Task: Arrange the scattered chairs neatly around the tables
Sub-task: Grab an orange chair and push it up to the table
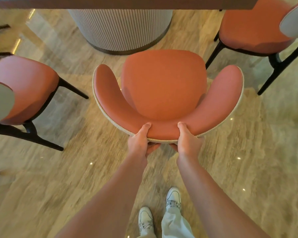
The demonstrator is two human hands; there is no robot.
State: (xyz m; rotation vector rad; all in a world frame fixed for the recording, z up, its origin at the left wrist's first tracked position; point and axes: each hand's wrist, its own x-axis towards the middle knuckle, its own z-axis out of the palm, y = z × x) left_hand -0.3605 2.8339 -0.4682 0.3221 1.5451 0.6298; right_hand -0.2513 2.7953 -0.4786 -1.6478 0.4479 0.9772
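I counted three orange chairs, middle chair (163,85), left chair (22,88), right chair (253,26), one counter (120,3), both my hands, left hand (138,141), right hand (187,140), gripped the middle backrest.

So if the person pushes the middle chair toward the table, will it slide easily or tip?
The middle chair probably slides: the floor looks polished. Both hands hold the backrest top, so a high push might tilt it. It seems rigid.
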